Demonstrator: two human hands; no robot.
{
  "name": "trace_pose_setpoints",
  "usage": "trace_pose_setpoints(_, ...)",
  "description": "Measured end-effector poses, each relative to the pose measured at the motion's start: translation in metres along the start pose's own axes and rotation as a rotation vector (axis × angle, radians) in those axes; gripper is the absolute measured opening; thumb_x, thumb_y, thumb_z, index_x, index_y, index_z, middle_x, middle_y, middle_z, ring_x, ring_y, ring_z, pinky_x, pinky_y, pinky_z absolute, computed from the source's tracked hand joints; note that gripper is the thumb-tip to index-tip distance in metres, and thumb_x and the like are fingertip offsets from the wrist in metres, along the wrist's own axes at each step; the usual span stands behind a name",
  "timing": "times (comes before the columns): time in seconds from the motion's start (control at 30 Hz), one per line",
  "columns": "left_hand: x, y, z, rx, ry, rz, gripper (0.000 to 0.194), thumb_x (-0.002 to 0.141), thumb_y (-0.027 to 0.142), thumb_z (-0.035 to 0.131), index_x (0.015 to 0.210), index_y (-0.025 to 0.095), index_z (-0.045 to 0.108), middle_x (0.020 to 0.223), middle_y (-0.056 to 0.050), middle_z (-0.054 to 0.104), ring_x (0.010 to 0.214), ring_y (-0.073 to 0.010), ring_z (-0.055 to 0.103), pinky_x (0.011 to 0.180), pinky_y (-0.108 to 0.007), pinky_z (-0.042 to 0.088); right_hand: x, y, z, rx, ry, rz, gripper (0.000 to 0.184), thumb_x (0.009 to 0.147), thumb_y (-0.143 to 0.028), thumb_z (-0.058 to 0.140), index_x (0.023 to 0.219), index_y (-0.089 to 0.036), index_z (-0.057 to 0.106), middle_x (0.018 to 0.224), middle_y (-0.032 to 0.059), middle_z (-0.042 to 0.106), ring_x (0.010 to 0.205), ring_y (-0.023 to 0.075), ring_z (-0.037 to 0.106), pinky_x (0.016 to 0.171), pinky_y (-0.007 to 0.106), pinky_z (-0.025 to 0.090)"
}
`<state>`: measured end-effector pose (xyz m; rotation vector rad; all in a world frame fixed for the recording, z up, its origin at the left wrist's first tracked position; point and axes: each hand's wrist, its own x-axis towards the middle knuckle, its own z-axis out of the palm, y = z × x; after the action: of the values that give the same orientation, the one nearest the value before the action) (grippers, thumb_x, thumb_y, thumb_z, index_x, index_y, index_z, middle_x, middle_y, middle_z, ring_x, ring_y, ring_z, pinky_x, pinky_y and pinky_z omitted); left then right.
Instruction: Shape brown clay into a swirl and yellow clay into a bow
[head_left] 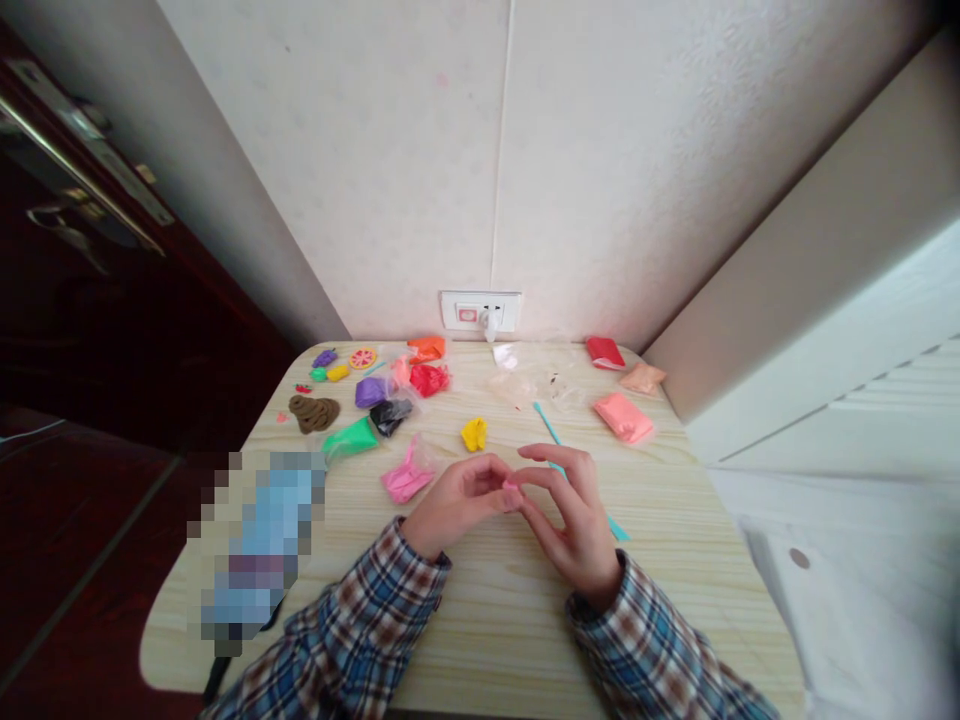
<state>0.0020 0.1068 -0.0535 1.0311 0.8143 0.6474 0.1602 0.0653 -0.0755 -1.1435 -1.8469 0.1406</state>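
Note:
Between the fingertips of both hands is a small piece of pink modelling clay (511, 486). My left hand (466, 498) pinches it from the left with thumb and fingers. From the other side, the thumb and index finger of my right hand (570, 508) close on the same piece, its other fingers curved. A pack of pink clay (409, 478) lies just left of my left hand. Beyond the hands sits a yellow lump of clay (474, 434). A turquoise modelling tool (549, 424) lies slanted on the table, partly hidden under my right hand.
The wooden table (495, 620) stands against the wall, below a socket (481, 311). At left lie a brown coiled clay piece (315, 412), green (352, 437) and purple (370, 391) packs, and a blurred-out blue object (270, 540). A salmon pack (625, 418) lies at right.

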Motion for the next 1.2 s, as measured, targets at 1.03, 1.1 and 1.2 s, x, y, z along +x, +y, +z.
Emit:
trace_pose_setpoints(1.03, 0.0012, -0.0004, -0.0053, -0.185, 0.166, -0.029, 0.039, 0.067, 0.045, 0.074, 0.086, 0.011, 0.068, 0.073, -0.006, 0.072, 0.058, -0.013, 0.065, 0.057, -0.024, 0.048, -0.0005, 0.0004, -0.001, 0.122, 0.075, 0.098, 0.025, 0.086, -0.004, 0.044, 0.1, -0.022, 0.056, 0.102, 0.0069, 0.057, 0.098, 0.0188, 0.054, 0.083, 0.035, 0.045)
trace_pose_setpoints(1.1, 0.002, -0.0017, -0.0043, -0.158, 0.166, 0.002, 0.037, 0.064, 0.044, 0.077, 0.074, 0.011, 0.065, 0.062, -0.002, 0.068, 0.049, -0.0091, 0.059, 0.052, -0.021, 0.044, -0.0009, 0.0012, 0.0002, 0.151, 0.029, 0.114, 0.022, 0.088, -0.008, 0.046, 0.104, -0.02, 0.054, 0.104, 0.0082, 0.057, 0.101, 0.0192, 0.053, 0.086, 0.036, 0.044)
trace_pose_setpoints(1.2, 0.0027, -0.0016, -0.0033, -0.089, 0.178, 0.079, 0.029, 0.058, 0.029, 0.083, 0.072, 0.012, 0.064, 0.069, -0.001, 0.07, 0.065, -0.0099, 0.063, 0.065, -0.02, 0.048, -0.0014, 0.0024, 0.0013, 0.183, -0.012, 0.157, 0.016, 0.089, -0.015, 0.047, 0.104, -0.019, 0.052, 0.102, 0.0086, 0.057, 0.099, 0.0197, 0.053, 0.084, 0.035, 0.044)
